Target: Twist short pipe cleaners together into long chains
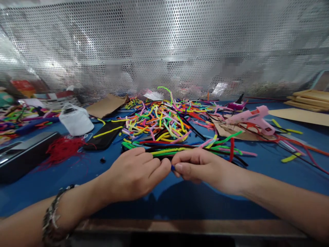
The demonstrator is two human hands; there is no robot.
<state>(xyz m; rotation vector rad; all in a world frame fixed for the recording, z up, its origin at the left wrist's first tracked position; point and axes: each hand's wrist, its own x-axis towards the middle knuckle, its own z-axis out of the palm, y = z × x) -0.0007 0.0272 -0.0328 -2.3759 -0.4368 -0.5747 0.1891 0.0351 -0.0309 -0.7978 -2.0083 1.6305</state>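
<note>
My left hand (136,173) and my right hand (199,166) meet at the middle of the blue table (77,175), fingers curled. Between their fingertips they pinch a small blue pipe cleaner piece (173,168); most of it is hidden by the fingers. Just behind the hands lies a bundle of yellow, green and black pipe cleaners (167,151). Beyond that spreads a big heap of multicoloured pipe cleaners (159,120). A bracelet (52,214) is on my left wrist.
A pink glue gun (250,118) rests on cardboard at the right. A white bag (75,120), red threads (61,151) and a dark tray (20,154) lie at the left. Wooden boards (308,99) sit far right. A perforated metal screen (164,48) closes the back.
</note>
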